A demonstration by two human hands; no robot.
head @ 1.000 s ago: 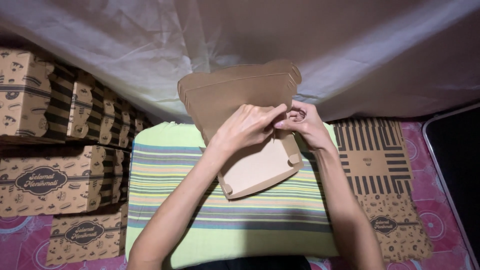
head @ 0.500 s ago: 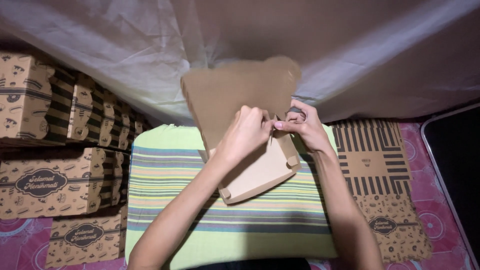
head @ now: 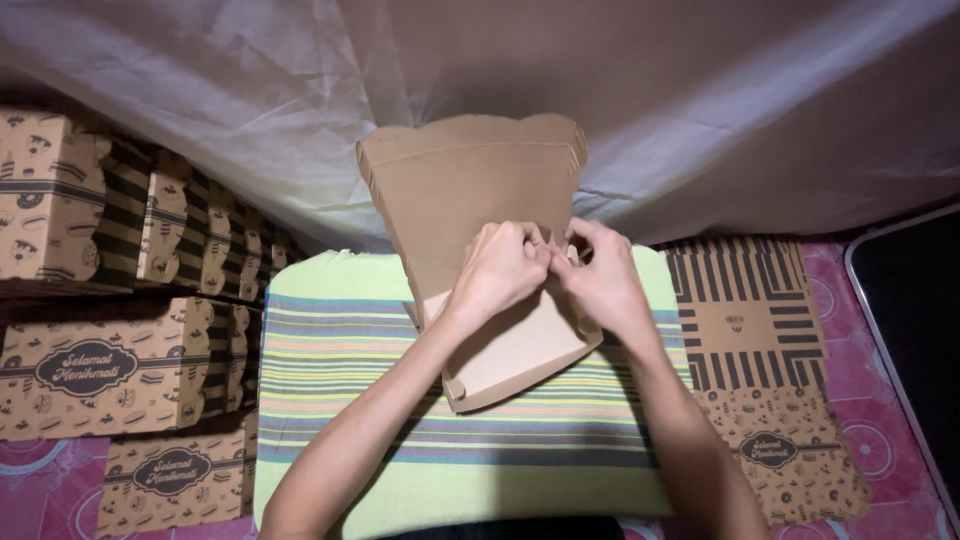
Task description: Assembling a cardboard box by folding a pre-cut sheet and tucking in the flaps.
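A plain brown cardboard food box [head: 470,190], half folded, stands on a green striped cushion [head: 340,350], its lid raised toward the back. My left hand [head: 497,268] and my right hand [head: 600,275] meet at the box's right side wall, fingers pinching the cardboard edge there. Both hands hide the corner they grip.
Folded printed brown boxes are stacked at the left [head: 90,370] and in rows behind them [head: 150,210]. A pile of flat unfolded printed box blanks [head: 755,330] lies at the right on a pink patterned mat. A grey sheet [head: 700,100] hangs behind. A dark tray edge [head: 900,330] is at far right.
The box lid has tipped a bit further up and back. Both hands have drawn closer together on the box's right side wall.
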